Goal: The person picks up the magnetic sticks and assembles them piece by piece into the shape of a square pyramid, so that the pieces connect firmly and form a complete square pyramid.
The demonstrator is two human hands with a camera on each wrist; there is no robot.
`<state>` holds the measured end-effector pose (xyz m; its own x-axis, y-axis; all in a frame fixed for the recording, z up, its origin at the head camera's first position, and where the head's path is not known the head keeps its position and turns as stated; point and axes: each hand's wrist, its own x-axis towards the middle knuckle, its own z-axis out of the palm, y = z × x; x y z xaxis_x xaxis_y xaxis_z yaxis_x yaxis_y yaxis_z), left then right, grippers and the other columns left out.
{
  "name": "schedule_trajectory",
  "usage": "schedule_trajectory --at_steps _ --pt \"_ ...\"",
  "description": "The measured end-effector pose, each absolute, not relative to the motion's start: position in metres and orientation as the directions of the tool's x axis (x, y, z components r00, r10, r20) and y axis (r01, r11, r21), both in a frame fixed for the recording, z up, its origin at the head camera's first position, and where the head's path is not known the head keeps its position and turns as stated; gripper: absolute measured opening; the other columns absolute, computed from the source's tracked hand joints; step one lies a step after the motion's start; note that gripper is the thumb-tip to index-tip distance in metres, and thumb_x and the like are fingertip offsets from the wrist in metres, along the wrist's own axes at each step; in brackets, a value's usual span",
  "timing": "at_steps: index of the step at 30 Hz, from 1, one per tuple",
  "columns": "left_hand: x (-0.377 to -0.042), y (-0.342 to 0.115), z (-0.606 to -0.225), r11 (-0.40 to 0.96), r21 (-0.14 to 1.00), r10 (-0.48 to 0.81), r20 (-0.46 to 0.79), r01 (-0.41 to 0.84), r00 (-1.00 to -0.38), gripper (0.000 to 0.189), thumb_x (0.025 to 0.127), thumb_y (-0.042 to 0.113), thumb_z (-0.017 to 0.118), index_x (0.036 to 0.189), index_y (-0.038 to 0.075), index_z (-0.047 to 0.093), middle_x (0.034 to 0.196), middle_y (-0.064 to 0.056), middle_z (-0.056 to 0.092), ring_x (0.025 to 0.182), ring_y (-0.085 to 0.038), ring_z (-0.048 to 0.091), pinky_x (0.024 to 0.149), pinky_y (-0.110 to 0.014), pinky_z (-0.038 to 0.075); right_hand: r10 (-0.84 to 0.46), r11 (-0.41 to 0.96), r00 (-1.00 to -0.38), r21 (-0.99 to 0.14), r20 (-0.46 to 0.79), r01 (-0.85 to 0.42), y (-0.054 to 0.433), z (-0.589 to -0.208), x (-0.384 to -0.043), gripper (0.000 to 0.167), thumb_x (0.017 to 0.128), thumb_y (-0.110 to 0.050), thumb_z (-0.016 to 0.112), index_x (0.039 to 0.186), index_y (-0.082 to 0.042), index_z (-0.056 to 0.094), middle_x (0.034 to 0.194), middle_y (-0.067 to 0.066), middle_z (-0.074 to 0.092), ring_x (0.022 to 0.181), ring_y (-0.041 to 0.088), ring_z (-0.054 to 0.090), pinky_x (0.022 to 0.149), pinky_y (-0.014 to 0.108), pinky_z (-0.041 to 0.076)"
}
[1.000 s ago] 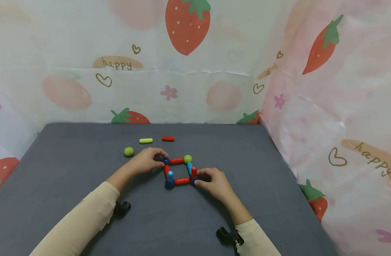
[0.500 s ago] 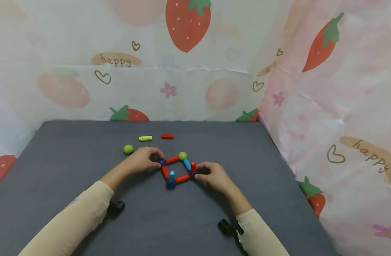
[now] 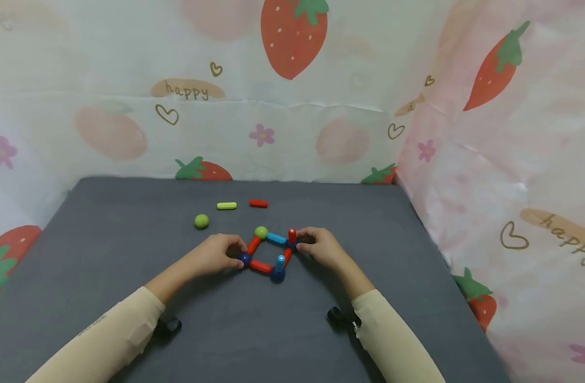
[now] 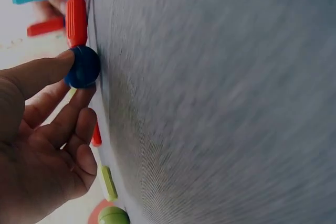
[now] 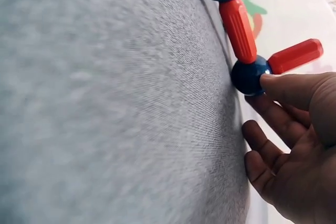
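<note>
A four-sided frame of magnetic rods and balls lies on the grey table. My left hand (image 3: 210,256) pinches its left dark blue ball (image 4: 85,66) between thumb and finger. My right hand (image 3: 325,248) pinches the right dark blue ball (image 5: 251,75), from which a red rod (image 5: 296,56) stands up. Nearest me is another dark blue ball (image 3: 277,275), bearing an upright light blue rod (image 3: 281,261). A green ball (image 3: 261,232) forms the far corner. Red rods (image 3: 261,266) make three sides; a light blue rod (image 3: 276,238) makes the other.
Beyond the frame lie a loose green ball (image 3: 201,221), a yellow-green rod (image 3: 227,206) and a loose red rod (image 3: 258,204). Strawberry-print cloth (image 3: 292,133) hangs along the back and sides of the grey table (image 3: 254,335).
Both hands have turned the frame counterclockwise on the table. The left-hand ball came nearer, the right-hand ball went farther away, and the green corner swung left. The loose pieces stayed put.
</note>
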<state>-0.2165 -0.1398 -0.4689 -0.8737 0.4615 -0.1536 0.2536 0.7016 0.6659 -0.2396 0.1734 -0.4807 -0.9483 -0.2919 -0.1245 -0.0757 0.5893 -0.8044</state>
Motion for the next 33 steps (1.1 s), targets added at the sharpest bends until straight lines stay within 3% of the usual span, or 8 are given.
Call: schedule_trajectory --at_steps 3,10,22,27,33 --pt "-0.209 -0.137 -0.469 0.702 0.674 0.447 -0.164 0.231 -0.880 0.026 0.088 0.021 0.083 0.111 0.018 0.070 0.110 0.002 0.073 0.102 -0.016 0.065 0.093 -0.042 0.054 -0.285 0.602 -0.950 -0.795 -0.125 -0.075 0.170 -0.481 -0.245 0.027 0.098 -0.016 0.071 0.124 -0.019 0.073 0.119 0.001 0.072 0.100 0.018 0.066 0.082 0.034 0.055" --pt "-0.197 -0.124 -0.470 0.695 0.702 0.381 -0.177 0.155 -0.907 0.024 0.086 0.021 0.085 0.104 0.017 0.069 0.100 0.003 0.071 0.092 -0.015 0.063 0.069 -0.030 0.055 -0.281 0.616 -0.955 -0.781 -0.091 -0.106 0.166 -0.481 -0.254 0.025 0.100 -0.017 0.069 0.125 -0.017 0.072 0.119 0.001 0.072 0.103 0.017 0.065 0.084 0.035 0.055" --pt "-0.188 -0.107 -0.472 0.721 0.684 0.299 -0.162 0.112 -0.940 0.023 0.085 0.023 0.086 0.098 0.019 0.068 0.092 0.005 0.069 0.082 -0.013 0.061 0.064 -0.029 0.053 -0.230 0.642 -0.973 -0.750 0.007 -0.157 0.179 -0.471 -0.227 0.023 0.098 -0.022 0.072 0.121 -0.018 0.074 0.112 -0.005 0.073 0.102 0.018 0.064 0.081 0.038 0.055" --pt "-0.191 -0.103 -0.472 0.710 0.695 0.294 -0.144 0.115 -0.945 0.022 0.085 0.023 0.085 0.097 0.019 0.067 0.093 0.004 0.069 0.082 -0.015 0.060 0.061 -0.030 0.053 -0.233 0.617 -0.972 -0.775 -0.015 -0.136 0.184 -0.469 -0.210 0.023 0.096 -0.023 0.074 0.119 -0.022 0.075 0.111 -0.007 0.072 0.101 0.017 0.063 0.080 0.037 0.054" --pt "-0.195 -0.098 -0.474 0.697 0.707 0.290 -0.127 0.119 -0.948 0.021 0.086 0.024 0.085 0.098 0.020 0.068 0.094 0.005 0.069 0.084 -0.015 0.061 0.065 -0.031 0.052 -0.260 0.579 -0.964 -0.808 -0.060 -0.106 0.186 -0.474 -0.197 0.029 0.093 -0.018 0.078 0.121 -0.021 0.073 0.111 -0.002 0.074 0.102 0.017 0.067 0.088 0.039 0.054"
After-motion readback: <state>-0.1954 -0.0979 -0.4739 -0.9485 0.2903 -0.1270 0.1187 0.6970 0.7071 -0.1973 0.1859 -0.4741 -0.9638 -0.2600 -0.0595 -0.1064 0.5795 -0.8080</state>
